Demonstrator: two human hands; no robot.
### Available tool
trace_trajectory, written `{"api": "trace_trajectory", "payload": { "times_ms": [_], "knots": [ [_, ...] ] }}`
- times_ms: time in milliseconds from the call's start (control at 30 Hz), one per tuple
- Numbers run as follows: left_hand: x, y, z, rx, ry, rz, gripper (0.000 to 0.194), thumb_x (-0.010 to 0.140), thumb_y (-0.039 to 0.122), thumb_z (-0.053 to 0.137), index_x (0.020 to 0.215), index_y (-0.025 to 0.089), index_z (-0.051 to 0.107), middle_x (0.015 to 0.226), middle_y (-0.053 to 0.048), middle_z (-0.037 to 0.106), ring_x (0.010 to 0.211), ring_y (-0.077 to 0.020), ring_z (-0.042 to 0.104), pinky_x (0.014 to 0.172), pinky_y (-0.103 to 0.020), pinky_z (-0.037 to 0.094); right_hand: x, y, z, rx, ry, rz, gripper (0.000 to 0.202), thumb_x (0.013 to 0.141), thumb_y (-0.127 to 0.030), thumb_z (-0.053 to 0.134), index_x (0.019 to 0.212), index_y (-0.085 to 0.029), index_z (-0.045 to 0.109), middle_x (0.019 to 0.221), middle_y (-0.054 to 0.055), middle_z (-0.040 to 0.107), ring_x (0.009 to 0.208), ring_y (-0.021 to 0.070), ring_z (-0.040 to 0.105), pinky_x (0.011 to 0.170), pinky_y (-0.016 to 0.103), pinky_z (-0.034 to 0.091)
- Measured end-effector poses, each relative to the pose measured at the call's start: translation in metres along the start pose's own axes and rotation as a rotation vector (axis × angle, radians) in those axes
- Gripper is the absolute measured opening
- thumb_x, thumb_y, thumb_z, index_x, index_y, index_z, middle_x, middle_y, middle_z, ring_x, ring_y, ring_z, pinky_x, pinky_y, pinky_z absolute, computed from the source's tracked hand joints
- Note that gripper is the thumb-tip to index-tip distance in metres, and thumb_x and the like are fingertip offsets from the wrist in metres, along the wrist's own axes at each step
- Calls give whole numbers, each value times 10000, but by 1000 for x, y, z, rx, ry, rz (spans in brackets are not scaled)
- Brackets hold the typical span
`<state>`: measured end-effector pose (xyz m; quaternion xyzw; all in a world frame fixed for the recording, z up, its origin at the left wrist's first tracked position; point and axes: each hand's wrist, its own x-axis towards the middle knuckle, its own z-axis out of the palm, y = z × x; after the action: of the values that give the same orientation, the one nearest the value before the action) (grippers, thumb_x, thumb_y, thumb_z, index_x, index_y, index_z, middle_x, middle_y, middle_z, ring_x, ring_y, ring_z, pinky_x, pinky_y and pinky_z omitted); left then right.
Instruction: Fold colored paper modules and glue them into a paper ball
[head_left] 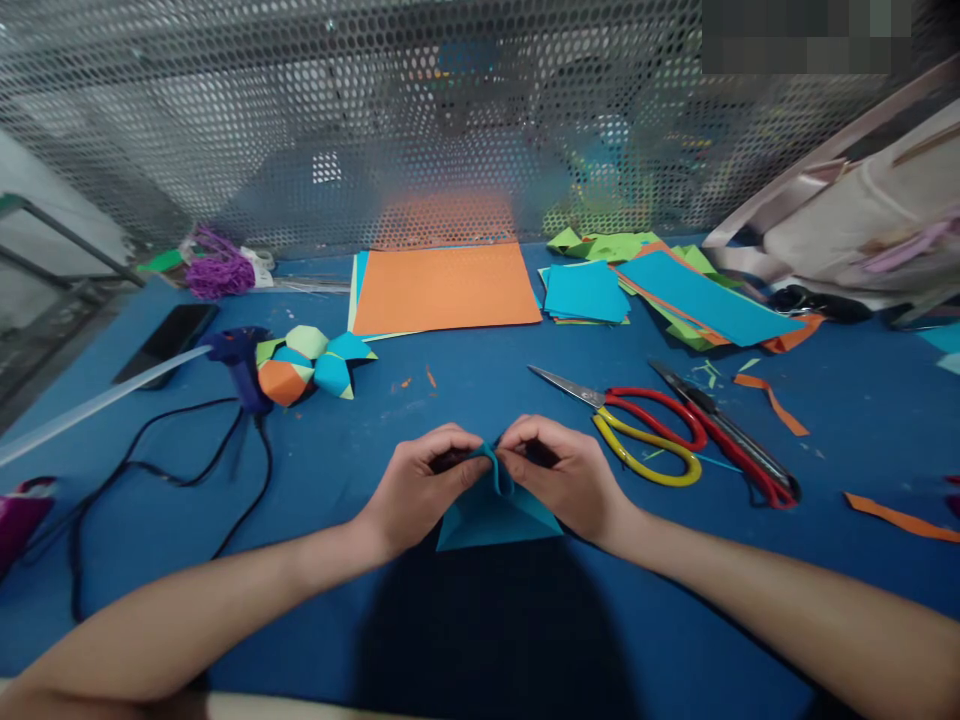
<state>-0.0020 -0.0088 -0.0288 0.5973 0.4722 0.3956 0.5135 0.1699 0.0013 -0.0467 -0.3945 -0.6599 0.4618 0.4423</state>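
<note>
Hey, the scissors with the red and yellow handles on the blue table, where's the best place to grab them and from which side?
Probably by the loops. The red and yellow scissors lie flat with the handle loops toward the right hand and the blades pointing away to the upper left. Come from the near right side, away from the tips.

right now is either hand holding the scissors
No, both the left hand and right hand pinch blue paper; the scissors lie apart.
</note>
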Motion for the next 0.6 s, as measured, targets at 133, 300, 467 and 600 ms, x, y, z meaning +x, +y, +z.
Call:
{"api": "trace_trajectory", "payload": {
  "times_ms": [133, 300, 467, 600],
  "knots": [
    [1, 2, -1, 31, -19, 4, 89, 776, 218, 616, 732, 146, 642, 719, -11, 550, 663, -112, 507, 596, -229, 413, 1, -1, 0, -2, -21, 21, 109, 806, -232, 586, 714, -174, 583, 635, -7, 536, 571, 96, 470, 523, 213, 397],
    [2, 0, -1, -4, -19, -6, 103, 772, 231, 619, 711, 148, 615, 711, -7, 544, 665, -111, 496, 606, -233, 410, 3, -2, -2, -17, -49, 36, 124, 833, -245, 555, 737, -171, 583, 657, -4, 538, 582, 95, 468, 532, 213, 390],
    [2, -3, -1, -20, 31, -36, 115, 756, 252, 635, 719, 146, 610, 714, 0, 542, 656, -104, 477, 592, -227, 394, 2, -5, -3, 1, -92, 80, 184, 864, -313, 505, 768, -174, 577, 668, -4, 511, 599, 100, 449, 539, 222, 377],
    [3, -5, -2, 1, 102, -74, 122, 756, 267, 641, 741, 151, 606, 683, 15, 532, 614, -91, 456, 559, -216, 373, 0, -7, -1, -25, -131, 104, 229, 778, -366, 609, 898, -175, 574, 737, 7, 528, 648, 118, 481, 558, 231, 409]
  ]
}}
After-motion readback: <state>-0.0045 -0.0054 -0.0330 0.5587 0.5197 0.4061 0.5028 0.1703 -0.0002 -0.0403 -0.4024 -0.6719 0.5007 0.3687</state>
